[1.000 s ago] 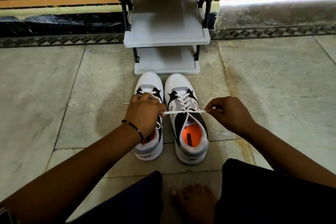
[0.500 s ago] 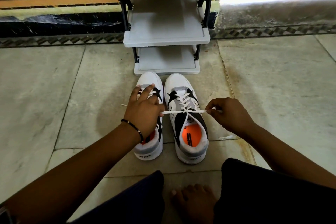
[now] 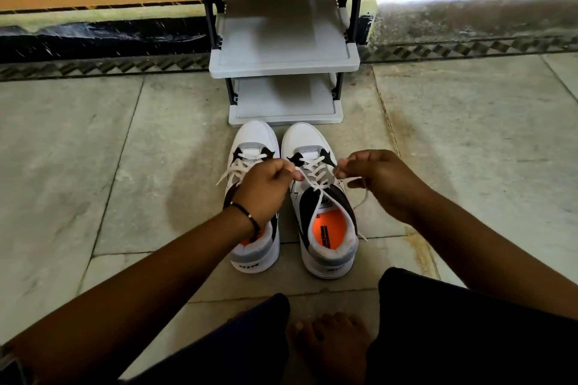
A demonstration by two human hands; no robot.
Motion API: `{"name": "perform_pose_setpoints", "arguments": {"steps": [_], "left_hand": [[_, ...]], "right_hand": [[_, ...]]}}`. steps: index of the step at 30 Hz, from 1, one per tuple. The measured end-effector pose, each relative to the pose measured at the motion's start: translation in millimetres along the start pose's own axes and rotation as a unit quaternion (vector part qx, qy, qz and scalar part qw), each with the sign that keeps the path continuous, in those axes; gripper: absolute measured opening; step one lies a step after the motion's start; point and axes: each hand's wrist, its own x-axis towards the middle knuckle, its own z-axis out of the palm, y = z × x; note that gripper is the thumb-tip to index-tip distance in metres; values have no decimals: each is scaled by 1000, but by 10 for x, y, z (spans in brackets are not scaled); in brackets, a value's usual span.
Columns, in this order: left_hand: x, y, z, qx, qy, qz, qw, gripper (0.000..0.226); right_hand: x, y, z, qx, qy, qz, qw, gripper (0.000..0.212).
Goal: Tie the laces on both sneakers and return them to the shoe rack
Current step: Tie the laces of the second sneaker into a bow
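Two white, black and grey sneakers with orange insoles stand side by side on the floor, toes toward the rack. My left hand hovers over the left sneaker and pinches one end of the right sneaker's lace. Over the right edge of the right sneaker, my right hand pinches the other end. The two lace strands rise from the top eyelets to my fingers. A loose lace tail hangs down past my right hand. The left sneaker's laces trail loose to its left.
A grey shoe rack with bare shelves stands just beyond the sneakers' toes, against a wall with a patterned skirting. Stone floor tiles spread left and right. My knees in dark cloth and a bare foot are at the bottom.
Both hands have lifted and come closer together. The lace was stretched flat and sideways across the right sneaker; now its two ends are raised up from the eyelets.
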Motion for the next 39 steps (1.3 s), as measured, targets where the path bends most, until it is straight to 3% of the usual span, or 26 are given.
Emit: {"name": "perform_pose_setpoints", "arguments": {"steps": [3,6,14,18,22,27,32,39], "left_hand": [[5,92,130,-245,-36,-91,965,34],[-23,159,144,-335,-38,-130,933,31],[-66,142,166,-208,-46,-85,973,28],[-72,133,174,-127,-58,-20,990,34],[-94,113,172,-131,-65,14,989,34],[-109,73,146,-125,-77,32,989,26],[-117,83,132,-191,-85,-17,978,25],[-76,81,106,-144,-105,-67,982,37]], "right_hand": [[45,33,126,124,-12,31,992,23],[65,62,147,187,-18,41,981,19],[27,62,310,44,66,15,997,31],[-1,30,361,34,35,-14,999,35],[-23,1,344,54,30,-32,998,30],[-13,-33,287,45,57,9,997,27],[-44,36,303,77,26,21,996,22],[-79,78,257,49,-8,-25,998,23]]}}
